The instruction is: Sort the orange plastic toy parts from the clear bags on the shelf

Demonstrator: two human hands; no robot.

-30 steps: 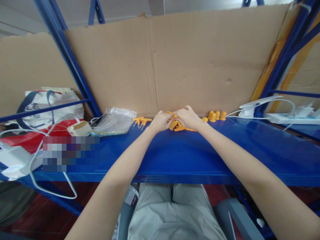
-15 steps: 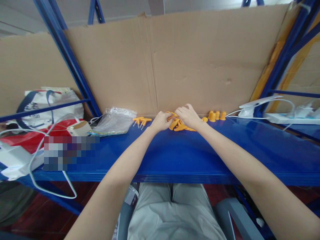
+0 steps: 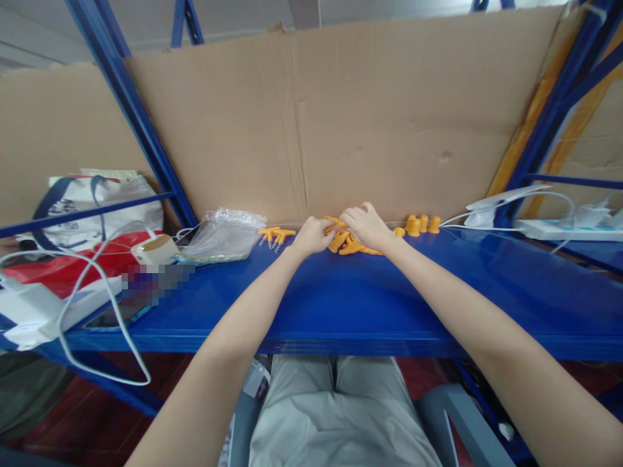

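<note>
At the far side of the blue shelf, my left hand (image 3: 313, 236) pinches an orange plastic piece (image 3: 333, 227), its fingertips closed. Curled over the other end of that piece is my right hand (image 3: 365, 224), which hides much of it. More orange plastic parts (image 3: 357, 248) lie in a small heap right under my hands. Left of my left hand, a few orange pieces with thin metal coil springs (image 3: 275, 236) rest on the shelf. Beyond my right wrist stand several small orange cup-shaped parts (image 3: 422, 225); one rounded orange part (image 3: 399, 232) lies nearer the wrist.
A cardboard sheet (image 3: 370, 123) rises behind the blue shelf (image 3: 350, 301). To the left are a clear plastic bag (image 3: 221, 239), a white power adapter (image 3: 154, 251), looping white cables (image 3: 114, 305) and a cloth bag (image 3: 102, 207). A power strip (image 3: 569, 230) lies at the right.
My hands stay almost in the same place around the orange piece, with only slight finger movement. The other parts have not moved.
</note>
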